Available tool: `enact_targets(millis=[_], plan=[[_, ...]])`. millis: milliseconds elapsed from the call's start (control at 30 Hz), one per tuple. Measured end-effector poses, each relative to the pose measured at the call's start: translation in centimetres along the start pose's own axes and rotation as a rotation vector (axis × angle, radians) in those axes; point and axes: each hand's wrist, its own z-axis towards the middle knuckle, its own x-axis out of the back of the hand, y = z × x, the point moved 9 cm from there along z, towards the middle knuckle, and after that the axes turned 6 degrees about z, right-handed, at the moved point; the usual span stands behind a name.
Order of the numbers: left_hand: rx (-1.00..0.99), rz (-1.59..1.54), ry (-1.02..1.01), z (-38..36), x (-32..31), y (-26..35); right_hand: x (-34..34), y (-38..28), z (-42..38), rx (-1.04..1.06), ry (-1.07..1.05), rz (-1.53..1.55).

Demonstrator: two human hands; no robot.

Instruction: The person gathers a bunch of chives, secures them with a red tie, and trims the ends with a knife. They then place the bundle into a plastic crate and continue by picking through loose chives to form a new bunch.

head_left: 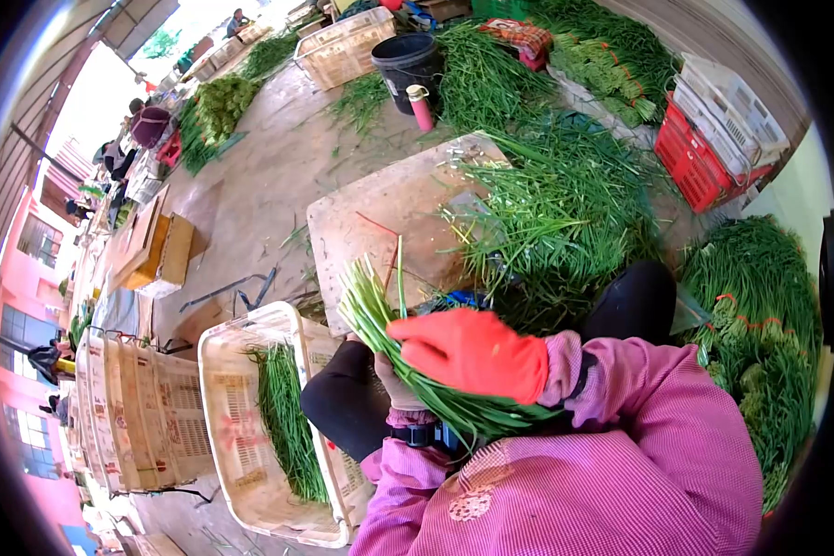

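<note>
A bunch of long green chive-like stems [454, 385] with pale cut ends lies across my lap, the ends pointing up and left. My right hand [468, 352], in an orange-red glove, is closed over the top of the bunch. From below, my left hand [397, 382] cups the same bunch; its fingers are mostly hidden behind the stems. Just past the pale ends is a worn board [371, 232], with a thin red strip [377, 224] lying on it. A loose heap of the same stems [565, 213] covers the board's right side.
At my left stands a pale plastic crate [236, 435] with stems inside, beside stacked crates [144, 412]. Tied bundles [755, 324] lie at right, near a red crate [690, 157]. A black bucket [406, 60] and a pink bottle [422, 111] stand ahead. People sit farther off.
</note>
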Motion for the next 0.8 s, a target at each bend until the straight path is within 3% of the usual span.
enact_targets(millis=[67, 100, 200, 267, 400, 467, 600, 633, 667, 733, 767, 800], plan=[[0.379, -0.191, -0.637, -2.1, -4.8, -0.7, 2.2, 4.1, 0.5, -0.356, 0.121, 0.226], [0.311, -0.353, -0.447, -2.1, -6.5, -0.3, 2.9, 4.8, 1.3, -0.359, 0.120, 0.227], [0.320, -0.346, -0.529, -2.2, -6.9, -0.3, 5.4, 8.0, 3.3, -0.378, 0.279, 0.254], [0.342, -0.396, -0.537, -2.3, -6.6, -0.6, 6.9, 9.3, 4.5, -0.116, 0.475, 0.548], [0.347, -0.388, -0.595, -2.5, -6.9, -0.7, 5.7, 9.7, 7.0, 0.023, 0.500, 0.357], [0.320, -0.295, -0.563, -2.2, -7.1, -0.8, 0.8, 8.7, 8.0, 0.069, 0.227, 0.500], [0.178, 0.006, -0.319, -0.1, -3.4, -0.4, -0.1, 10.2, 6.6, -0.091, 0.294, 0.488], [0.211, 0.036, -0.387, -0.5, -4.3, -0.3, -0.6, 11.7, 5.7, -0.245, 0.300, 0.660], [0.217, 0.087, -0.222, 0.1, -1.0, -0.5, -0.8, 11.4, 4.9, -0.246, 0.293, 0.663], [0.260, 0.105, -0.150, -0.4, -2.1, -0.6, -1.7, 10.2, 3.1, -0.268, 0.192, 0.557], [0.245, 0.084, -0.210, -0.3, -4.0, -0.7, -2.3, 9.5, 2.6, -0.261, 0.128, 0.548], [0.287, 0.103, -0.162, -0.3, -3.8, -1.1, -1.8, 8.2, 2.6, -0.154, 0.153, 0.445]])
